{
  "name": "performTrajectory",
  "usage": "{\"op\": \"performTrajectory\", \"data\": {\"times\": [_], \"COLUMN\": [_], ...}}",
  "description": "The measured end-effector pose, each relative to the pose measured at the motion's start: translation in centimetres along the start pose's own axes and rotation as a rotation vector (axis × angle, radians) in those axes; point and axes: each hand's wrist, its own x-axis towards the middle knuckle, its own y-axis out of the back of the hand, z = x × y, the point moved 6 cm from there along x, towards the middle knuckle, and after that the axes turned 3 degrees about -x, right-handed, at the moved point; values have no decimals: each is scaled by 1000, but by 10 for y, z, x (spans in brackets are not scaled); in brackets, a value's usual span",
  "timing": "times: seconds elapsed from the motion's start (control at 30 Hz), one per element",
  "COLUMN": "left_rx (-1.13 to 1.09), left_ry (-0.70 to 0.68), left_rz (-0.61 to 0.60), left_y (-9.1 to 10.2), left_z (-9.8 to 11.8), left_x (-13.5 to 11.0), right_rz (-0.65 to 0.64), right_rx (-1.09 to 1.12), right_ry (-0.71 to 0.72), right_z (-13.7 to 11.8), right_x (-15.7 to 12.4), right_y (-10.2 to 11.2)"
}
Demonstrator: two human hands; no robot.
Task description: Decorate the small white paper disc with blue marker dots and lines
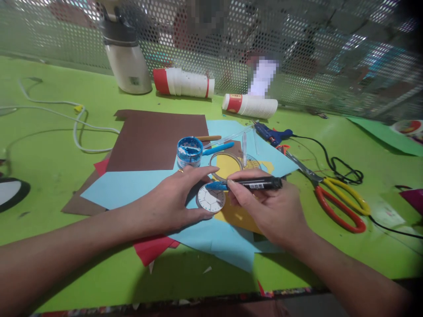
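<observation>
My left hand (180, 193) curves around a small white paper clock face (210, 199), its thumb and fingers touching the disc's edge on the light blue paper (132, 187). A black marker (254, 183) with a blue tip lies across the fingers of my right hand (264, 207), which is closed on it, the tip just above the clock face. A yellow paper piece (236, 215) lies under the disc and my right hand.
A small blue paint pot (189, 151), a round ring over a yellow circle (226, 165), brown paper (158, 138), red paper (150, 248), orange-handled scissors (337, 200), a blue glue gun (272, 133) with its black cord, two paper-cup stacks (183, 82), a bottle (127, 57) and a white cable (76, 127) lie on the green table (42, 167).
</observation>
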Motion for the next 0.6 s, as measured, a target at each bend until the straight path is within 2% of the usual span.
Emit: {"op": "performTrajectory", "data": {"times": [0.4,0.5,0.6], "left_rx": [7,9,3], "left_ry": [-35,-26,-16], "left_rz": [33,21,12], "left_y": [1,1,0], "left_z": [1,0,0], "left_x": [1,1,0], "right_rz": [31,27,54], "right_rx": [-249,-246,-189], "right_ry": [329,330,255], "right_z": [-21,-21,-19], "right_x": [-9,-9,-7], "right_y": [-7,-9,-4]}}
